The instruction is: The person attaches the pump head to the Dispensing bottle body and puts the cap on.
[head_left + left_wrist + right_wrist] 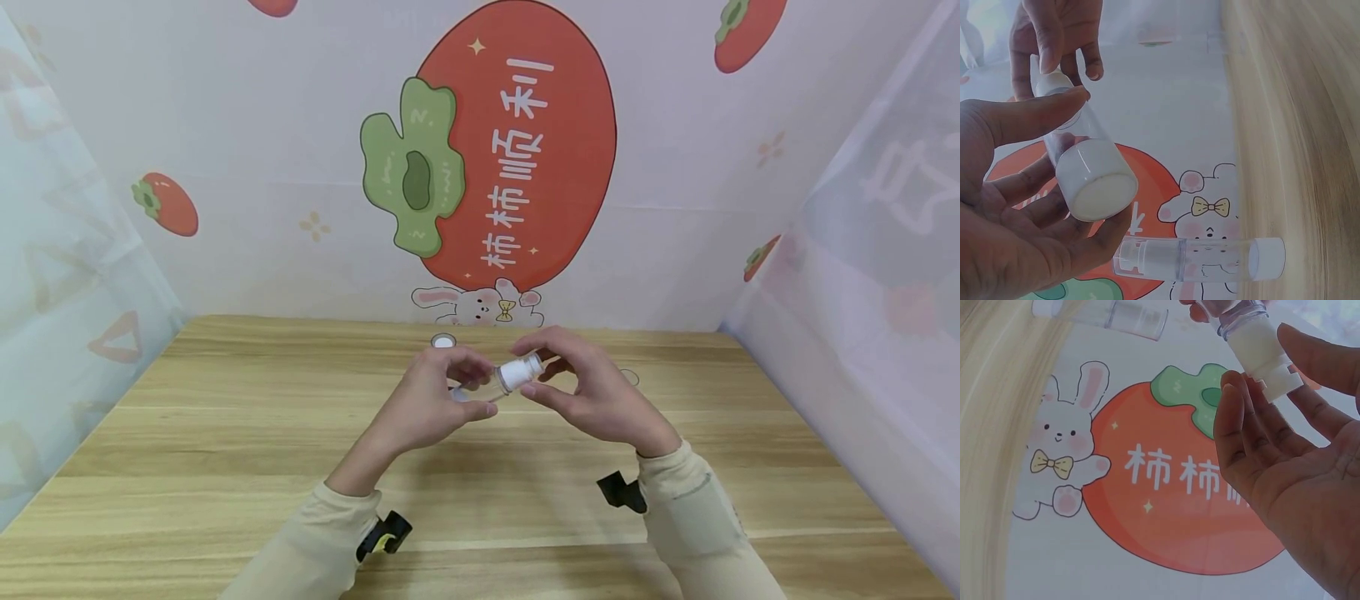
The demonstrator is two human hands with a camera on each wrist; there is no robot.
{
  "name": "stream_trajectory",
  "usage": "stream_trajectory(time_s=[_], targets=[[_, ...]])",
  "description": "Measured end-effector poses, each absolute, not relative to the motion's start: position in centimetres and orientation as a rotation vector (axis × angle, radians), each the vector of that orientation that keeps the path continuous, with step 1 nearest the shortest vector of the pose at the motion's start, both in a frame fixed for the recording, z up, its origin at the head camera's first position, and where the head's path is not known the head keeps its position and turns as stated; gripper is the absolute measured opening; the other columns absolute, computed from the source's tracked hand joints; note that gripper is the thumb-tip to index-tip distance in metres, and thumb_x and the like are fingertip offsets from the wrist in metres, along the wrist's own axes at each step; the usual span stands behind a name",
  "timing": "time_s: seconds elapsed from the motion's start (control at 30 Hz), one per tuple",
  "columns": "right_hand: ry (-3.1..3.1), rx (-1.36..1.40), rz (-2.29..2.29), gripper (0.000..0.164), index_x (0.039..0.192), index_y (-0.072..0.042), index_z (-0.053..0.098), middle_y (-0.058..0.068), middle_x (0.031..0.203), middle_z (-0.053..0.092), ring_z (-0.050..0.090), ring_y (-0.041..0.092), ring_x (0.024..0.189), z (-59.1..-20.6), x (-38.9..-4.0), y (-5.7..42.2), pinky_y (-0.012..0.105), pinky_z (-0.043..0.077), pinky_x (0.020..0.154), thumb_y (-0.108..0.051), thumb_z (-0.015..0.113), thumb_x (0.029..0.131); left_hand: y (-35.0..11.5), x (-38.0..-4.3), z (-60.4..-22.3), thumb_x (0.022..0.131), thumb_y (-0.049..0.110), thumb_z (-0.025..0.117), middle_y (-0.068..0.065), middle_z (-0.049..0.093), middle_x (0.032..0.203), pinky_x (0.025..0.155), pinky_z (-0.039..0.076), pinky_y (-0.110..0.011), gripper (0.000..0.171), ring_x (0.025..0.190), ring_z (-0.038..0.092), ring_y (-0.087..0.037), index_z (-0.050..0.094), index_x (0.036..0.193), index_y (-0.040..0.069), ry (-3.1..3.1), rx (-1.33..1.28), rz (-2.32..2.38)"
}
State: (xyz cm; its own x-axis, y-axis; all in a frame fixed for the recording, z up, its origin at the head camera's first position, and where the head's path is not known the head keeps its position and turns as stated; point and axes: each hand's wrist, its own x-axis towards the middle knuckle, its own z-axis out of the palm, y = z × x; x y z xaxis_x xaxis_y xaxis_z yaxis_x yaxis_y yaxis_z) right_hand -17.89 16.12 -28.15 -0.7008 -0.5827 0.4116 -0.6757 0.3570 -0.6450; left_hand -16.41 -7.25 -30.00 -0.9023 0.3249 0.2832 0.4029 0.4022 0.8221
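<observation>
My left hand (431,400) grips a small clear pump bottle (1094,175) by its body, thumb on one side and fingers round the other. The bottle is tilted, its white base towards the left wrist camera. Its white collar and pump top (1263,356) point towards my right hand (588,387). That hand hovers round the top end with thumb and fingers loosely spread on either side. In the right wrist view its fingertips (1232,384) overlap the pump top, while the thumb lies apart across from them.
A second clear bottle (1210,259) with a white base stands upright at the back of the wooden table (247,467), behind my left hand. A clear cap (628,377) is on the table beyond my right hand. A printed cloth wall (300,142) rises behind the table.
</observation>
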Motion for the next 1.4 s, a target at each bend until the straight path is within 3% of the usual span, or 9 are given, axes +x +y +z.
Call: stream_trajectory(time_s=[0.53, 1.03, 1.4], targets=[[-2.508, 1.178, 1.245, 0.034, 0.119, -0.01, 0.068, -0.001, 0.114, 0.065, 0.064, 0.02, 0.096, -28.1, -17.87, 16.13, 0.034, 0.058, 0.081, 0.005, 0.073, 0.089, -7.27, -16.37, -29.84, 0.079, 0.006, 0.086, -0.001, 0.07, 0.104, 0.087, 0.055, -0.039, 0.034, 0.094, 0.066, -0.019, 0.073, 0.11, 0.007, -2.601, -0.676, -1.555], [-2.527, 1.13, 1.253, 0.027, 0.119, -0.011, 0.07, -0.002, 0.109, 0.067, 0.063, 0.02, 0.091, -28.27, -17.88, 15.75, 0.033, 0.058, 0.076, -0.006, 0.073, 0.093, -6.79, -15.97, -29.88, 0.074, 0.002, 0.09, 0.001, 0.07, 0.096, 0.086, 0.055, -0.042, 0.037, 0.089, 0.065, -0.018, 0.074, 0.107, 0.005, -2.567, -0.591, -1.408], [-2.571, 1.021, 1.234, 0.018, 0.114, -0.011, 0.072, -0.005, 0.097, 0.068, 0.063, 0.022, 0.083, -28.43, -17.99, 15.42, 0.036, 0.057, 0.075, -0.017, 0.071, 0.097, -6.58, -15.77, -29.8, 0.071, 0.0, 0.09, 0.002, 0.069, 0.093, 0.085, 0.054, -0.041, 0.036, 0.087, 0.063, -0.018, 0.073, 0.102, 0.007, -2.518, -0.594, -1.318]])
